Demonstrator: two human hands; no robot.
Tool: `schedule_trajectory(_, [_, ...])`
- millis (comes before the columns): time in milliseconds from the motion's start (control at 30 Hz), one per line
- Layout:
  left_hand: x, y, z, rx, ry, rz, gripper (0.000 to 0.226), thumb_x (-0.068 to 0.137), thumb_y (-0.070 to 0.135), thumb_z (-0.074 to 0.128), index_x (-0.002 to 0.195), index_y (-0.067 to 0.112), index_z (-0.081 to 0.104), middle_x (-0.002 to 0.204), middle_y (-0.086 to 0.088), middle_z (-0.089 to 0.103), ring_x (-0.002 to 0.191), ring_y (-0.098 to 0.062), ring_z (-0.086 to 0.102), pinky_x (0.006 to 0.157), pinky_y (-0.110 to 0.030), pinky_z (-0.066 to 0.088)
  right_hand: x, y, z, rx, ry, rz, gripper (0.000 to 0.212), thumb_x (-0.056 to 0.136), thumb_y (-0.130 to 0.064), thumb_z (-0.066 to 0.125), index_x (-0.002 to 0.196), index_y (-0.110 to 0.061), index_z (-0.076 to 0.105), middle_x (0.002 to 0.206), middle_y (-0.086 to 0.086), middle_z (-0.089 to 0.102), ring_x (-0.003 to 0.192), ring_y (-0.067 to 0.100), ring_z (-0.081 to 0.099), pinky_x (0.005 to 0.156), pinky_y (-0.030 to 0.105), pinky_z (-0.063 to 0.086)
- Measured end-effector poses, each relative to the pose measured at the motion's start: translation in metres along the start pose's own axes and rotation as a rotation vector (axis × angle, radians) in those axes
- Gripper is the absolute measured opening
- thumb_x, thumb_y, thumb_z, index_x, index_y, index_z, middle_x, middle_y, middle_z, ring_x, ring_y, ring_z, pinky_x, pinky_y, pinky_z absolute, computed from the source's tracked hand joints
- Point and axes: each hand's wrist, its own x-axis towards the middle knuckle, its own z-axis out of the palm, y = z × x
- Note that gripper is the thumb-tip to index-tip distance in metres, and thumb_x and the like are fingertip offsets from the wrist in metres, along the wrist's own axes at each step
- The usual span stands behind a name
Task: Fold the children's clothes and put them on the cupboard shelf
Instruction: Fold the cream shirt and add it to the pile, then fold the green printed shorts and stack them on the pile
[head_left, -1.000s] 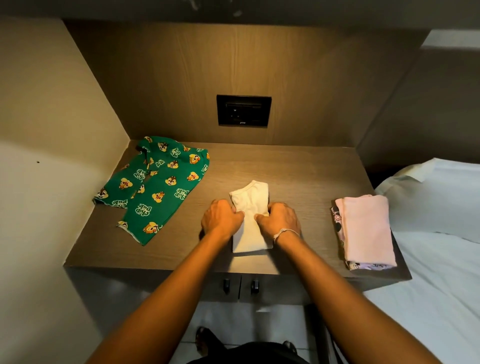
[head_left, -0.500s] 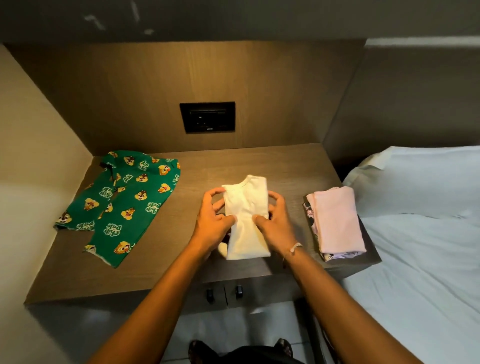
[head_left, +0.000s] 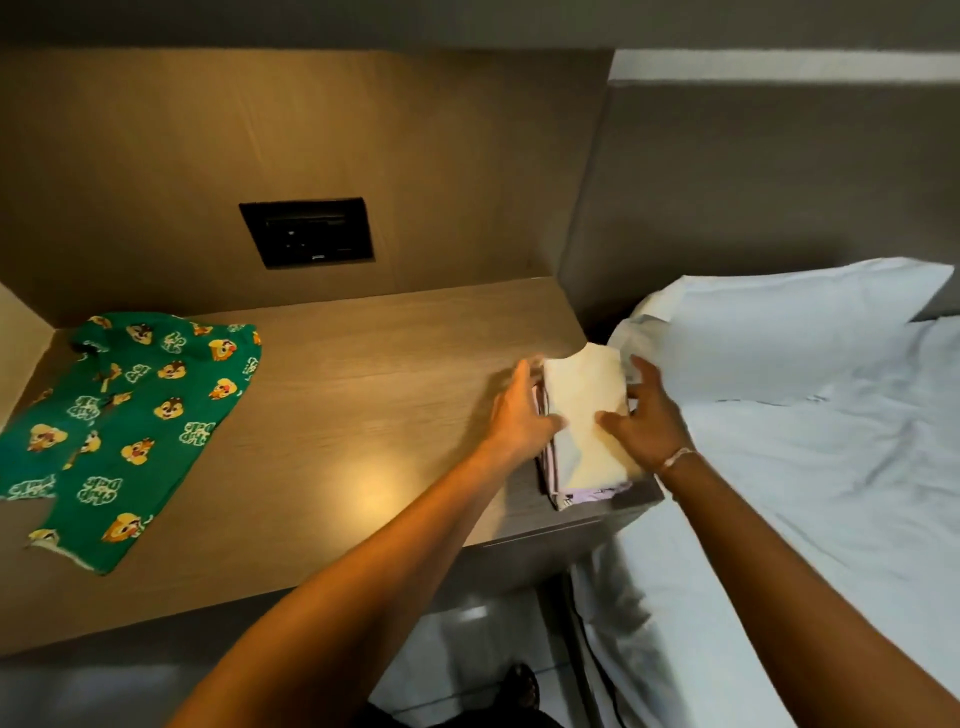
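Observation:
A folded white garment (head_left: 584, 410) lies on top of the folded pink pile (head_left: 582, 496) at the right end of the wooden shelf (head_left: 363, 405). My left hand (head_left: 519, 415) holds its left edge, thumb on top. On the other side my right hand (head_left: 647, 415) grips its right edge, a thin bracelet at the wrist. An unfolded green garment with cartoon chipmunk prints (head_left: 130, 426) lies spread on the shelf's left side, away from both hands.
A black socket plate (head_left: 306, 231) sits in the wooden back wall. A bed with pale sheets (head_left: 810, 493) and a pillow (head_left: 779, 322) adjoins the shelf on the right. Drawer fronts run below the shelf edge; my feet show on the tiled floor.
Both hands lifted the folded white garment from the shelf's middle and carried it right onto the pink pile. The view turned right with them.

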Motion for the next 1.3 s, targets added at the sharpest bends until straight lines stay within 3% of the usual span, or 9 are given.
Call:
schedule_trajectory(100, [-0.012,-0.02,-0.006,0.457,0.025,0.196,0.079,0.081,0.037,0.075,0.146,0.026,0.031,0.152,-0.002,0.036,0.138,-0.024,0.035,0.109,-0.044,0.034,-0.006,0.011,0.001,-0.119,0.039,-0.036,0.072,0.088,-0.039,0.065,0.146,-0.026,0.025,0.147,0.006,0.044,0.127,0.033,0.05,0.1,0.049,0.044])
schedule_trajectory(200, [-0.007,-0.032,-0.024,0.844,-0.108,0.419,0.099,0.079,0.074,0.055,0.155,0.029,0.009,0.165,0.004,-0.002,0.15,-0.022,0.001,0.117,-0.052,0.008,-0.004,0.011,-0.012,-0.309,0.122,-0.343,0.067,0.091,-0.051,0.055,0.147,-0.029,0.025,0.153,0.001,0.035,0.136,0.027,0.04,0.106,0.049,0.039])
schedule_trajectory(300, [0.011,-0.041,-0.034,1.075,-0.311,0.468,0.115,0.072,0.088,0.042,0.155,0.024,-0.004,0.163,0.001,-0.014,0.148,-0.021,-0.018,0.119,-0.051,-0.008,0.015,0.021,-0.009,-0.612,-0.108,-0.491,0.073,0.091,-0.063,0.022,0.152,-0.025,0.012,0.162,0.0,0.01,0.149,0.025,0.012,0.119,0.046,0.015])
schedule_trajectory(433, [0.025,-0.055,-0.028,1.183,-0.394,0.412,0.12,0.066,0.095,0.032,0.154,0.024,-0.011,0.163,0.003,-0.016,0.147,-0.023,-0.024,0.116,-0.055,-0.017,0.029,0.054,0.015,-0.647,-0.229,-0.4,0.073,0.09,-0.06,0.006,0.15,-0.024,-0.015,0.161,-0.004,-0.017,0.149,0.02,-0.01,0.121,0.044,-0.002])
schedule_trajectory(700, [0.008,-0.041,-0.037,1.13,-0.297,0.44,0.111,0.073,0.091,0.028,0.155,0.024,-0.007,0.163,0.002,-0.013,0.148,-0.022,-0.02,0.117,-0.056,-0.011,0.027,0.049,0.008,-0.75,-0.192,-0.378,0.092,0.067,-0.08,-0.025,0.143,-0.03,-0.026,0.159,-0.001,-0.024,0.146,0.026,-0.022,0.111,0.041,-0.022])
schedule_trajectory(867, [-0.056,-0.064,-0.111,0.875,0.042,0.358,0.077,0.091,0.064,0.035,0.155,0.027,0.012,0.163,0.005,0.006,0.151,-0.018,-0.004,0.121,-0.048,-0.002,0.013,-0.026,0.028,-0.659,-0.071,-0.496,0.072,0.09,-0.059,0.017,0.153,-0.029,-0.002,0.156,-0.012,-0.013,0.148,0.026,-0.016,0.116,0.048,-0.014])
schedule_trajectory(1100, [-0.166,-0.141,-0.28,0.954,0.586,-0.076,0.06,0.083,0.041,0.05,0.138,0.017,0.051,0.144,-0.009,0.051,0.137,-0.032,0.039,0.105,-0.058,0.035,0.023,-0.148,0.198,-0.624,-0.448,-0.789,0.058,0.097,-0.043,0.035,0.15,-0.024,0.026,0.16,0.001,0.023,0.148,0.03,0.013,0.118,0.049,0.014])
schedule_trajectory(1200, [-0.197,-0.168,-0.323,0.991,0.653,-0.248,0.056,0.08,0.038,0.051,0.129,0.013,0.06,0.135,-0.014,0.058,0.128,-0.038,0.048,0.095,-0.058,0.041,0.036,-0.197,0.271,-0.659,-0.455,-0.919,0.051,0.098,-0.033,0.043,0.147,-0.029,0.029,0.158,0.003,0.026,0.143,0.032,0.025,0.115,0.051,0.026])
schedule_trajectory(1300, [-0.216,-0.189,-0.344,0.986,0.652,-0.226,0.047,0.086,0.047,0.044,0.116,0.02,0.069,0.126,-0.007,0.064,0.118,-0.033,0.056,0.087,-0.05,0.045,0.05,-0.236,0.311,-0.743,-0.453,-0.992,0.061,0.093,-0.027,0.053,0.148,-0.029,0.027,0.157,0.008,0.026,0.14,0.035,0.028,0.112,0.054,0.031])
